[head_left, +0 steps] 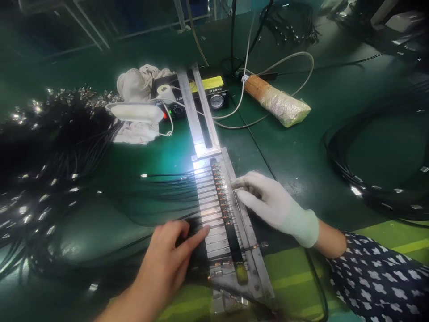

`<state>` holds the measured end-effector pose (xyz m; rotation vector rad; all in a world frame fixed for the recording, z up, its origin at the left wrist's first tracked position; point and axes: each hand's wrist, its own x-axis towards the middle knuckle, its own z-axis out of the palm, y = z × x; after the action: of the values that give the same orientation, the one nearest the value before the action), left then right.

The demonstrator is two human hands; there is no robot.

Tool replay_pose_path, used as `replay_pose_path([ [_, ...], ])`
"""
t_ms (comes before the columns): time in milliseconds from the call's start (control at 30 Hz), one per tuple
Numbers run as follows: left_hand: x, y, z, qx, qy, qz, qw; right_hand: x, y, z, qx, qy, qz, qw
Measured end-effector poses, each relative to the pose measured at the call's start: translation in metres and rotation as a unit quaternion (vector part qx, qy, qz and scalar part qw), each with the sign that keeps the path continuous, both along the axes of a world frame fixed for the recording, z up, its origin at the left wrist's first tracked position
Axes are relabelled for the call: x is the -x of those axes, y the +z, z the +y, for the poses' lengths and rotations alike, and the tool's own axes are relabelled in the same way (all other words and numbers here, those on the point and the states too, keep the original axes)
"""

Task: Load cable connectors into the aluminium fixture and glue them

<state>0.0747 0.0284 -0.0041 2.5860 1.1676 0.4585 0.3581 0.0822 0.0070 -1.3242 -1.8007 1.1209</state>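
Note:
A long metal fixture (211, 241) runs away from me across the green table. Black cables (177, 194) lie side by side in its slots, their stripped, coppery ends (223, 201) over a dark channel. My bare left hand (170, 250) is at the fixture's left edge, one digit stretched onto the slots beside a cable, the other fingers curled; nothing shows in its grip. My right hand (268, 203), in a white glove, has thumb and fingertips closed at the fixture's right rail; whatever they pinch is too small to make out. One cable with a metal connector (264, 244) crosses the near end.
Many black cables with shiny connectors (36, 197) heap up on the left. Behind the fixture stand a black control box (217, 87), a white lamp-like thing (136, 112) and pale cloth (137, 82). A wrapped wooden-handled tool (264, 94) and coiled cable (335, 156) lie right.

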Motion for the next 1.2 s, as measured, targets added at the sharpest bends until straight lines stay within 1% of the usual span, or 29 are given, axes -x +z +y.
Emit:
replay_pose_path([
  [100, 0.003, -0.004, -0.006, 0.004, -0.010, 0.022, 1.000, 0.001, -0.004, 0.002, -0.015, -0.008, -0.023, 1.000],
  [200, 0.000, 0.001, -0.008, 0.038, -0.009, 0.010, 0.999, 0.003, -0.005, 0.002, -0.036, -0.018, -0.049, 0.998],
  [267, -0.004, 0.010, -0.010, 0.090, -0.009, -0.015, 0.996, 0.005, -0.004, -0.003, -0.048, -0.028, -0.040, 0.998],
  [333, -0.008, 0.019, -0.014, 0.158, 0.001, -0.051, 0.986, 0.006, -0.002, -0.014, -0.060, -0.030, -0.017, 0.998],
  [433, -0.010, 0.029, -0.021, 0.237, 0.020, -0.074, 0.969, 0.009, 0.002, -0.035, -0.102, 0.003, 0.013, 0.995],
  [533, -0.006, 0.030, -0.023, 0.271, 0.038, -0.075, 0.959, 0.010, 0.003, -0.050, -0.160, 0.058, 0.032, 0.985],
  [600, -0.003, 0.027, -0.023, 0.275, 0.051, -0.080, 0.957, 0.010, 0.003, -0.053, -0.188, 0.090, 0.016, 0.978],
  [700, 0.002, 0.024, -0.024, 0.267, 0.055, -0.082, 0.959, 0.012, 0.002, -0.053, -0.213, 0.119, -0.020, 0.969],
  [833, 0.008, 0.027, -0.023, 0.260, 0.073, -0.082, 0.959, 0.013, 0.000, -0.049, -0.212, 0.117, -0.009, 0.970],
  [967, 0.013, 0.033, -0.020, 0.266, 0.101, -0.116, 0.952, 0.011, -0.002, -0.047, -0.194, 0.093, 0.019, 0.976],
  [1033, 0.013, 0.033, -0.018, 0.261, 0.108, -0.136, 0.950, 0.010, -0.002, -0.046, -0.183, 0.068, 0.028, 0.980],
  [1133, 0.009, 0.028, -0.018, 0.242, 0.105, -0.135, 0.955, 0.008, -0.001, -0.043, -0.155, 0.013, 0.025, 0.988],
  [1200, 0.004, 0.021, -0.018, 0.213, 0.095, -0.130, 0.964, 0.007, -0.001, -0.041, -0.132, -0.015, 0.020, 0.991],
])
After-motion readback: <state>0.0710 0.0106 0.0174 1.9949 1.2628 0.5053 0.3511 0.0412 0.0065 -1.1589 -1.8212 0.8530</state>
